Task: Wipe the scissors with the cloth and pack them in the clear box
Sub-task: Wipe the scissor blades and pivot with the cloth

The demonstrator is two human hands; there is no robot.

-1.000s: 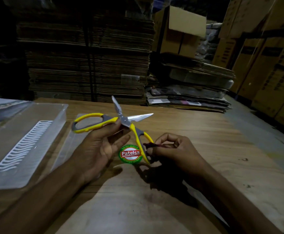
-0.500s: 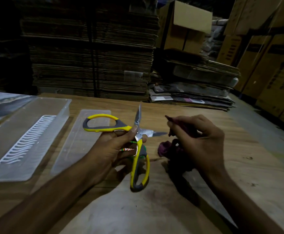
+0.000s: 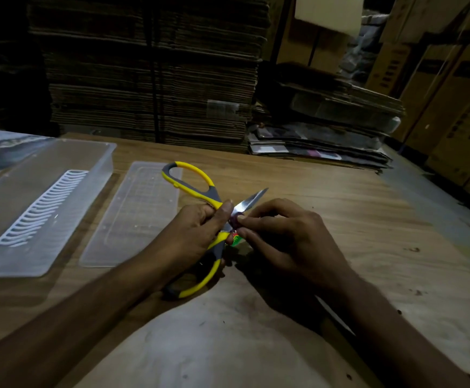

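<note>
Item: scissors (image 3: 200, 191), yellow-and-grey handles, steel blades, held above the wooden table (image 3: 326, 219) just right of the clear box's lid (image 3: 133, 217); blades spread apart, one visible blade tip pointing up and to the right. Risk, judged: the bare edge lies right against the fingertips of both hands, so a slip of the cloth along the blade, or the loose lower handle swinging shut, could nick a finger; the light is dim, which makes the edge harder to follow. A weaker hold at the pivot could also let the scissors twist and drop onto the table. A round printed label (image 3: 235, 240) hanging near the pivot may snag in the cloth. Left hand (image 3: 197, 236): closed around the scissors at the pivot, thumb pressed against the blade base, upper handle loop standing free above, lower loop hanging below the palm. Right hand (image 3: 281, 239): fingers pinched together on a small dark purplish cloth (image 3: 235, 222), pressed to the blade near the pivot; most of the cloth is hidden. Clear box (image 3: 46, 203): open on the table at far left, well apart from the hands, nothing packed in it as far as can be seen.
</note>
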